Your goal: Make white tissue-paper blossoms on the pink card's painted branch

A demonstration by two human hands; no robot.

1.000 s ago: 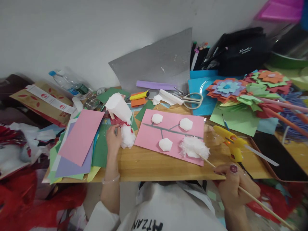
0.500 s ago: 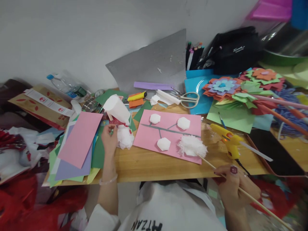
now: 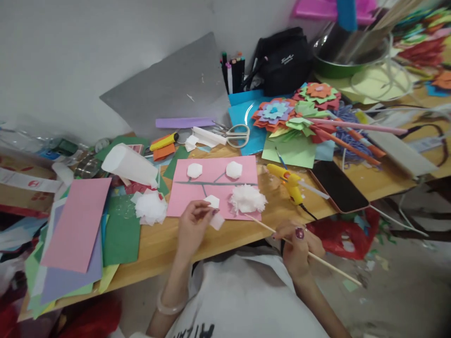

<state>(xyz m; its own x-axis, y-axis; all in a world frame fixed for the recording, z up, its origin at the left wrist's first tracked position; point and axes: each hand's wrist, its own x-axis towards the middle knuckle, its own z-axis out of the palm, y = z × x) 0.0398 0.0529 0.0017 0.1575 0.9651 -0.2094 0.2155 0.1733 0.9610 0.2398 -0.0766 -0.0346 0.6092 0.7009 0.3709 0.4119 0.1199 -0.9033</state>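
My left hand pinches a small piece of thin white paper at the lower edge of a pink card. The card bears a grey drawn branch with several white paper shapes, one of them partly behind my fingers. On the card's lower right sits a fluffy white paper pompom. My right hand is closed round a thin wooden stick, whose far tip reaches the pompom's lower edge. Left of the card lies a pile of white paper pieces.
A yellow glue gun with a lit orange light lies right of the card, beside a black phone. Scissors, a roll of white paper and paper flowers stand behind. Coloured sheets are stacked at left.
My left hand has moved right from the pile of white pieces to the card, bringing a piece of white paper. My right hand keeps the stick by the pompom. The view has turned right.
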